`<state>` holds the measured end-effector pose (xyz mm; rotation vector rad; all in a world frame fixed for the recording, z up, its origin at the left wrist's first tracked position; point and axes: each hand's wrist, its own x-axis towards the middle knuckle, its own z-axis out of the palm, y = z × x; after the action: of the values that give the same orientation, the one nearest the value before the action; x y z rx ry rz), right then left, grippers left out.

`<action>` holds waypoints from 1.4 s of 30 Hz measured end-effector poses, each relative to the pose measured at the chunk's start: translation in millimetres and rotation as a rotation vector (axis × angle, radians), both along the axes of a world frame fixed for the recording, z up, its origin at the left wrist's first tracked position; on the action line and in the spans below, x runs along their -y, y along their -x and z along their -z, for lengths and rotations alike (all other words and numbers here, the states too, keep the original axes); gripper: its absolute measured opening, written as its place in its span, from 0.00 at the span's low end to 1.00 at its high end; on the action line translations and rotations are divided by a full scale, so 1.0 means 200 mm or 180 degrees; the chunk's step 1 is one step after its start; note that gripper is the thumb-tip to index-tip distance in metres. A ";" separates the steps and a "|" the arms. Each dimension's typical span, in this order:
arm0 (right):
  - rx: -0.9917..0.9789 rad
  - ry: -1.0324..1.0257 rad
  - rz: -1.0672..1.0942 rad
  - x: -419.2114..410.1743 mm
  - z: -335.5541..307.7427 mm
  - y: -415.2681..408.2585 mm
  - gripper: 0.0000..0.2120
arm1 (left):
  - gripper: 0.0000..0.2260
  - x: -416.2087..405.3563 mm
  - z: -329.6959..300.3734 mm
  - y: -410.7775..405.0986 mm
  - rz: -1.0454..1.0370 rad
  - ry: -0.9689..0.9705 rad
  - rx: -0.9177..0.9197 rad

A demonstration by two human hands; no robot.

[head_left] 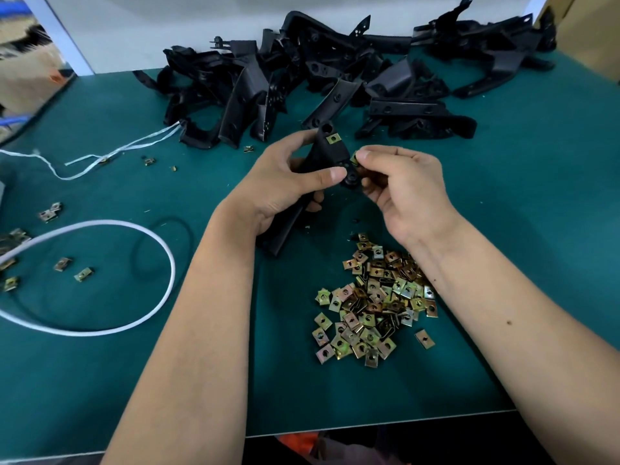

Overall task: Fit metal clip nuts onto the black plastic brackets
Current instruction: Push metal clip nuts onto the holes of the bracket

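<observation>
My left hand (281, 186) grips a black plastic bracket (323, 152) above the green table, thumb laid across its middle. One brass-coloured clip nut (333, 138) sits on the bracket's upper end. My right hand (402, 186) pinches a second clip nut (354, 158) between thumb and forefinger, right against the bracket's right edge. A loose heap of clip nuts (374, 303) lies on the table below my right wrist. The bracket's lower end sticks out under my left palm.
A big pile of black brackets (335, 72) fills the back of the green mat (100, 380). A white cable loop (100, 280) and white string (117, 151) lie at the left, with stray clip nuts (63, 263) scattered around. The table's front edge runs near the bottom.
</observation>
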<state>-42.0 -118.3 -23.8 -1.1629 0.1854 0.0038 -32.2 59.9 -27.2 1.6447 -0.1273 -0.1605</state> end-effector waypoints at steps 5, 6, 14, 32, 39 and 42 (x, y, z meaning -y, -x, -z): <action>-0.0063 -0.0140 0.0224 -0.01 0.00 0.01 0.05 | 0.26 0.05 0.00 0.00 -0.0172 -0.0097 0.0245; -0.0053 -0.0157 0.0258 -0.01 0.00 0.01 0.05 | 0.26 0.07 0.00 0.00 -0.0238 -0.0144 0.0329; 0.0196 -0.0108 0.0186 -0.03 0.01 0.01 0.05 | 0.24 0.12 -0.02 0.02 -0.0654 -0.0427 0.0868; 0.0661 0.1473 0.0233 0.02 0.03 -0.03 0.09 | 0.23 0.14 -0.01 0.01 -0.0960 -0.0494 0.0591; 0.0399 0.1177 0.0427 0.07 -0.03 0.01 0.14 | 0.28 0.28 -0.11 0.06 -0.1095 -0.1291 0.1150; 0.0649 0.1440 0.0563 0.23 -0.07 0.07 0.12 | 0.32 0.45 -0.20 0.09 -0.1005 -0.1806 0.1503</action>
<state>-56.5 -163.5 -10.0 -1.5838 0.1098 -0.3261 -49.8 -30.8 13.5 2.2202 -0.1889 0.4781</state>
